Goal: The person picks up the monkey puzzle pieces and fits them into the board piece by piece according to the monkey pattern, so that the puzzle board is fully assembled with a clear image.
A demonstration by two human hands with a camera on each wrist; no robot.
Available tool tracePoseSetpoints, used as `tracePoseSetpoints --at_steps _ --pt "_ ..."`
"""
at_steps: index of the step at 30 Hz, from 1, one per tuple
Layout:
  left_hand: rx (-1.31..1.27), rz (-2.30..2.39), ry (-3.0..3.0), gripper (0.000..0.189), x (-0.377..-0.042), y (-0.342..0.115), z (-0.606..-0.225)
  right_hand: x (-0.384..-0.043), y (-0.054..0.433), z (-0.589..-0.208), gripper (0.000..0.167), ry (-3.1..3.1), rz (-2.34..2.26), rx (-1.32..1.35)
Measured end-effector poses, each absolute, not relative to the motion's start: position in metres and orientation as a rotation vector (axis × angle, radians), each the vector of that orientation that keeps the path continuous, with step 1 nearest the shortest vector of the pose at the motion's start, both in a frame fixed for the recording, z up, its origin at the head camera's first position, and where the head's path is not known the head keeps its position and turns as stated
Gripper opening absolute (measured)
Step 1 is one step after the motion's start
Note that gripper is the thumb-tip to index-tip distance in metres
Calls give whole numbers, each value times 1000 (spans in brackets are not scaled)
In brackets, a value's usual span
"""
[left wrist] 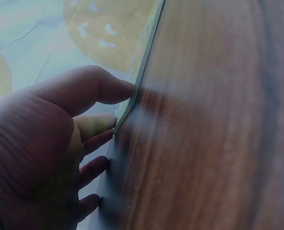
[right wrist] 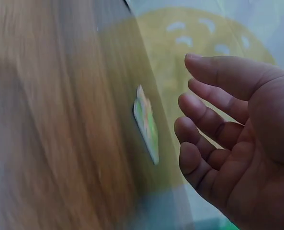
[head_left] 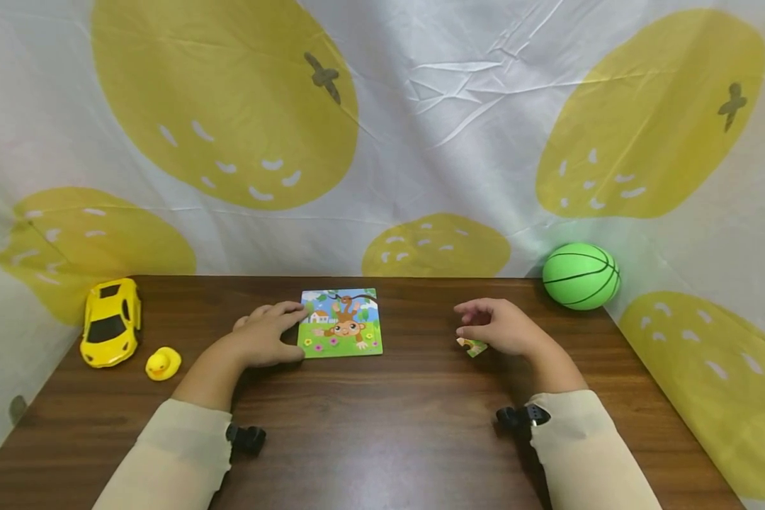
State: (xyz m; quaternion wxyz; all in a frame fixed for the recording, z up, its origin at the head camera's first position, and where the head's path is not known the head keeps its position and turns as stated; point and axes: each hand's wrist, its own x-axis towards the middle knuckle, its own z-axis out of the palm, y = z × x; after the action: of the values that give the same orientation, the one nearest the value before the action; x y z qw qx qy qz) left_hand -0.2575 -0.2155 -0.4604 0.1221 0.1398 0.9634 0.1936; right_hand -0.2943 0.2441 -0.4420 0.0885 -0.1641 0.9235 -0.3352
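A square picture puzzle (head_left: 340, 323) with a hanging monkey lies flat on the wooden table. My left hand (head_left: 264, 338) is at its left side, the thumb and foremost fingertips touching the edge. In the left wrist view, the thumb (left wrist: 110, 91) meets the thin rim of the puzzle and the other fingers are loosely bent. A small puzzle piece (head_left: 472, 346) in green and orange lies apart, to the right. Just above and beside it is my right hand (head_left: 500, 327), fingers relaxed and holding nothing. The right wrist view shows a gap between that piece (right wrist: 146, 124) and the fingertips.
A yellow toy car (head_left: 110, 323) and a yellow rubber duck (head_left: 163, 364) stand at the left of the table (head_left: 382, 432). A green ball (head_left: 581, 276) sits in the back right corner. Behind and beside the table hangs a white cloth (head_left: 421, 142) with yellow fruit prints.
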Motion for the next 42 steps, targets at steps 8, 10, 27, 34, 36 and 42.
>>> tracePoseSetpoints --at_steps 8,10,27,34,36,42 --pt "409 577 2806 90 -257 -216 -458 -300 264 -451 50 2726 -984 -466" --pt "408 578 2804 90 -257 -215 -458 -300 266 -453 51 2692 -993 -472" --pt "412 588 2805 91 -258 -215 -459 -301 267 -453 54 2655 -847 -563" --pt "408 602 2801 91 -257 -216 -459 -301 259 -451 59 2671 -884 -523" --pt "409 604 2801 91 -256 -217 -460 -301 256 -450 53 2678 -895 -514" --pt "410 611 2803 90 -255 -217 -461 -298 242 -448 31 2701 -964 -523"
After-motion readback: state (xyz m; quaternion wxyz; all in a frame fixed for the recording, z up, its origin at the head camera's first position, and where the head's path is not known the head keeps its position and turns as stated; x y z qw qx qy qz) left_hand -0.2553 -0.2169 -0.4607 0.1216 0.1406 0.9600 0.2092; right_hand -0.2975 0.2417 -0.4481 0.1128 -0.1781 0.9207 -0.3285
